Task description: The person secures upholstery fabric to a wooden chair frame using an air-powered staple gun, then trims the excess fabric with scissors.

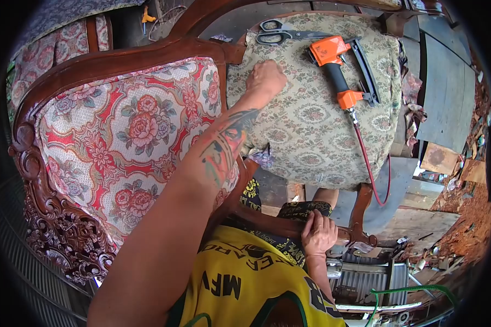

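My left hand (266, 79) is closed in a fist on the cream floral seat (311, 114), close to the chair's backrest. Its fingers curl under, so anything inside them is hidden. My right hand (319, 234) has its fingers wrapped over the wooden armrest (264, 219) in front of my body. On the seat lie a pair of scissors (289, 36) with dark grey handles and an orange and black staple gun (335, 71), joined to a red air hose (365, 158). The backrest (142, 131) has red and white rose fabric in a carved frame.
Carved openwork (65, 234) tops the backrest at lower left. An orange-handled tool (145, 19) lies beyond the frame. Wood scraps and debris (458, 218) cover the ground at right. A green cord (414, 289) crosses the lower right, near metal parts.
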A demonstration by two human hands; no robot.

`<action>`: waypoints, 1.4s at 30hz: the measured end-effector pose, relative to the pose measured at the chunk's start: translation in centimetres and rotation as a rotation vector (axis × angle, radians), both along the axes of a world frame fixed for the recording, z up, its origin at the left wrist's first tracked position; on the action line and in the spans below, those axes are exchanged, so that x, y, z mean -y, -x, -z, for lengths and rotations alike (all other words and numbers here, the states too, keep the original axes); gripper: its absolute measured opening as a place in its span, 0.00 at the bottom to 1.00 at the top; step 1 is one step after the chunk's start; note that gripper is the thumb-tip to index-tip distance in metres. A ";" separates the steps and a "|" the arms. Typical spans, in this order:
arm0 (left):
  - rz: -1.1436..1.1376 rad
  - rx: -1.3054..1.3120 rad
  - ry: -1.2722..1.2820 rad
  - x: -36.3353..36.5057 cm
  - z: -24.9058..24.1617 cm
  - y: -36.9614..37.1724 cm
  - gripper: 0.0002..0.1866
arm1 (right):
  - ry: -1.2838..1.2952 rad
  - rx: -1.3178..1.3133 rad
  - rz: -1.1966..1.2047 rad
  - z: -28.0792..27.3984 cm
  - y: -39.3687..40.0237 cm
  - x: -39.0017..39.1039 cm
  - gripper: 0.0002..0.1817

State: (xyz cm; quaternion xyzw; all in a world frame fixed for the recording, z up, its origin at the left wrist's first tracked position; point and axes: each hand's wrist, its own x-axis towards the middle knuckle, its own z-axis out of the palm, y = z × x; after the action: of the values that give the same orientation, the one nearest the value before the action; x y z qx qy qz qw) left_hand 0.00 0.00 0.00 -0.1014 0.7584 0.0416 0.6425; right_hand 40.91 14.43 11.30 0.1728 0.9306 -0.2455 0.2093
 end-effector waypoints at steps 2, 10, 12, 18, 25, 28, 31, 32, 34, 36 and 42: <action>-0.174 -0.547 0.090 3.2 3.0 -2.4 0.36 | 0.013 -0.012 -0.012 0.2 0.5 0.0 0.07; -0.899 -1.001 0.274 11.9 11.4 -6.7 0.38 | 0.239 0.195 0.307 0.8 3.4 -0.2 0.08; -0.951 -1.020 0.304 13.4 14.2 -6.4 0.39 | 0.474 0.229 0.490 2.8 6.6 -0.9 0.12; -1.444 -0.997 -0.028 11.2 11.4 -4.3 0.41 | 0.507 -0.087 0.231 12.3 17.4 2.0 0.09; -0.895 -1.334 0.101 11.4 12.4 -7.1 0.35 | 0.624 -0.468 -0.212 18.5 28.6 7.9 0.16; -0.959 -1.441 -0.004 10.8 13.0 -7.7 0.28 | 0.464 -0.580 -0.458 21.3 32.1 10.2 0.21; -1.095 -1.536 -0.099 11.5 14.7 -8.1 0.22 | 0.315 -0.583 -0.656 23.5 33.0 11.5 0.25; -1.091 -1.560 -0.072 10.9 14.4 -7.9 0.20 | 0.297 -0.593 -0.726 24.1 33.1 11.5 0.27; -1.099 -1.587 -0.039 11.0 14.9 -7.8 0.19 | 0.277 -0.602 -0.809 24.2 33.7 11.9 0.29; -1.107 -1.624 -0.143 11.2 14.9 -7.8 0.19 | 0.252 -0.546 -0.787 23.7 33.7 12.3 0.30; -1.012 -1.208 0.245 10.4 10.7 -5.7 0.25 | 0.373 -0.564 -0.672 23.3 34.2 12.8 0.25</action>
State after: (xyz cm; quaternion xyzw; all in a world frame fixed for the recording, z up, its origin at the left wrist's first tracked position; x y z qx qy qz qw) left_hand 5.66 -10.44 -10.65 -0.4633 0.8365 0.2925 0.0076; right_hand 6.71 1.59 -12.01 -0.2515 0.8955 -0.3646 0.0439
